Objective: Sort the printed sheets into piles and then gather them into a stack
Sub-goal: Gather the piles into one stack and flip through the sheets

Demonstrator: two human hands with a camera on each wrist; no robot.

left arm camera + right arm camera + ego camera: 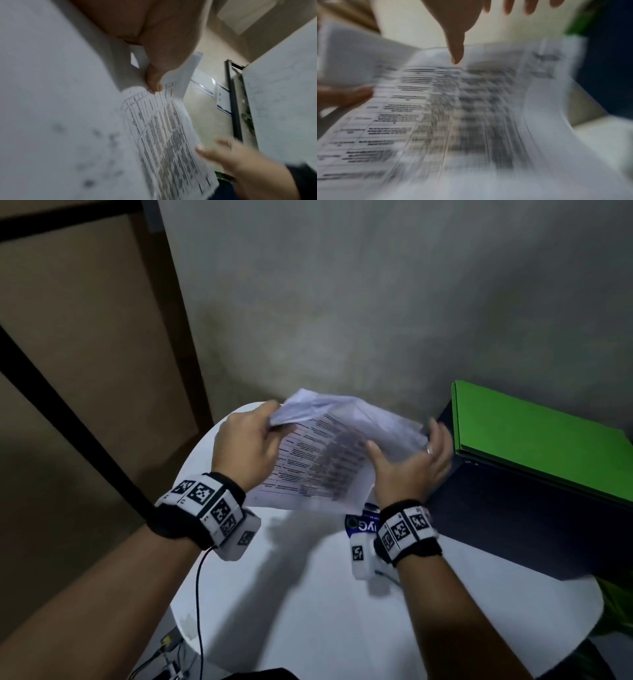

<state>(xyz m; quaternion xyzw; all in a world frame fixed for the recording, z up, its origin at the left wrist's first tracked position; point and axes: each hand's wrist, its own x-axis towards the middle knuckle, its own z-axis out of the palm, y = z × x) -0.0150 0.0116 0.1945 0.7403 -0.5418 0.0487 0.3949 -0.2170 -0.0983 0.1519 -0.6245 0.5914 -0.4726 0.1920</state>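
Note:
A loose bundle of printed sheets (325, 453) with tables of text hangs above the round white table (308, 594). My left hand (248, 445) grips the bundle's left edge, thumb on top; the left wrist view shows the thumb (154, 81) pinching the sheets (163, 128). My right hand (407, 460) is at the bundle's right side with fingers spread and straight. In the right wrist view its thumb (456, 54) hovers just above the blurred sheets (453, 115), and whether it touches them I cannot tell.
A dark box (513, 508) with a green folder (534, 440) on top stands at the table's right, close to my right hand. A blue-and-white label (363, 523) lies on the table under the sheets. A grey wall is behind, a black bar at left.

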